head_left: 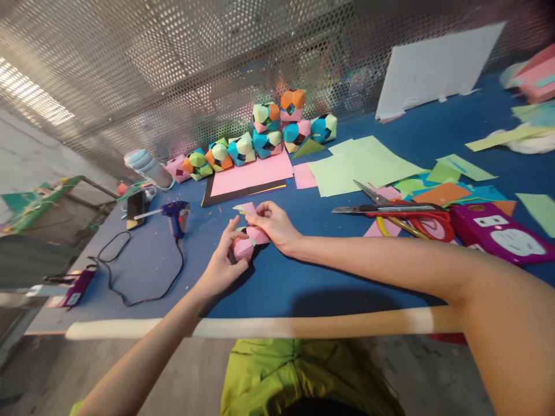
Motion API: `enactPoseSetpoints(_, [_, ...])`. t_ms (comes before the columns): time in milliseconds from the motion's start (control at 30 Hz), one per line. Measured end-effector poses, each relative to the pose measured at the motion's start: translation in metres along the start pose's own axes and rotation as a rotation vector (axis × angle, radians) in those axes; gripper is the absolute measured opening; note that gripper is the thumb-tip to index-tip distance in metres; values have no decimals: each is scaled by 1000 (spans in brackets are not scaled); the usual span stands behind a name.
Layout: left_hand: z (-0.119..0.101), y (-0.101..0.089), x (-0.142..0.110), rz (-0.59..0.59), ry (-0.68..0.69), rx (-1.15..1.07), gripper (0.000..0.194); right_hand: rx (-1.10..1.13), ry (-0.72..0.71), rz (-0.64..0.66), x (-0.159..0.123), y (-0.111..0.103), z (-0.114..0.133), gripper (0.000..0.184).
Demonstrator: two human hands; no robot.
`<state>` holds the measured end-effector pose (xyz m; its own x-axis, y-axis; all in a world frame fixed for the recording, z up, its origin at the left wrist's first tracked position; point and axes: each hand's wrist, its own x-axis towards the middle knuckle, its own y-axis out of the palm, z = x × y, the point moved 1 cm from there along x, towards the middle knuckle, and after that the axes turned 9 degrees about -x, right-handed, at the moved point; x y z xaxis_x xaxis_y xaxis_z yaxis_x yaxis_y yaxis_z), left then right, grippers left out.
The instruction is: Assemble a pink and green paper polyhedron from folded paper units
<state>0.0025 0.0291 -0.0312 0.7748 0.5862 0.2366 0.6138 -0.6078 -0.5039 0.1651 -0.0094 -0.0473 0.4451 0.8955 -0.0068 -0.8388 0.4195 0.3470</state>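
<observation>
1. Your left hand [223,260] and right hand [273,222] meet on the folded paper piece [248,240], at the table [303,283] middle near its front edge.
2. The glue gun [176,215] lies left of your hands, its cord [130,289] trailing toward the front left.
3. The scissors [390,211] lie to your right, with the power strip [498,234] just beyond them.
4. Behind your hands lies a stack of sheets [251,176]; behind that, the folded paper balls [269,130] stand against the perforated wall [173,69].

Matt pink paper piece [248,240], perforated metal wall [173,69]
</observation>
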Motion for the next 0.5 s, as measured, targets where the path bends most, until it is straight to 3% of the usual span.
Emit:
enactPoseSetpoints(67, [-1, -6, -5, 85, 7, 33, 37, -5, 13, -15, -14, 0, 2, 35])
enactPoseSetpoints(133, [-3, -8, -10, 96, -5, 66, 38, 16, 33, -9, -24, 0, 4, 37])
enactPoseSetpoints(300, [-6, 8, -16, -136, -75, 63, 56, 80, 70, -17, -36, 4, 5, 40])
enactPoseSetpoints(500, [-11, 25, -10, -226, -63, 164, 43, 162, 111, -9, -42, 10, 6, 40])
